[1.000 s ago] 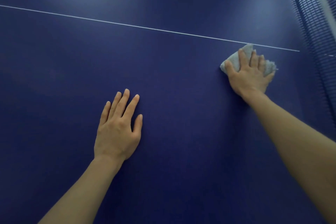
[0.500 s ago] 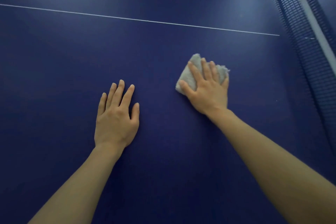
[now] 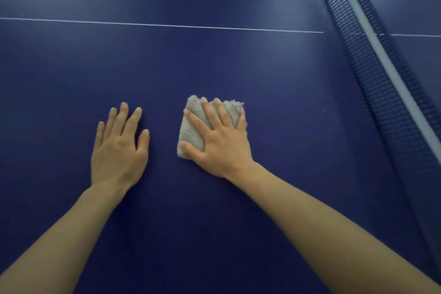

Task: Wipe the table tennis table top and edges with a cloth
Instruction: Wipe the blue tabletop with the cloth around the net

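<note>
Pressing the folded cloth [image 3: 191, 131] flat under spread fingers, the right hand [image 3: 220, 143] scrubs the table top [image 3: 238, 67]; at its nine o'clock the left hand [image 3: 119, 148] — fingers straight, holding nothing — braces the lean.

Both my hands are flat on the table [image 3: 238, 67]. Left hand [image 3: 118, 150] sits just left of the cloth [image 3: 193, 131], not touching it. Right hand [image 3: 220, 143] lies on top of the cloth. The centre line [image 3: 167, 25] runs across beyond them, and the net [image 3: 381, 74] stands off to the right.
</note>
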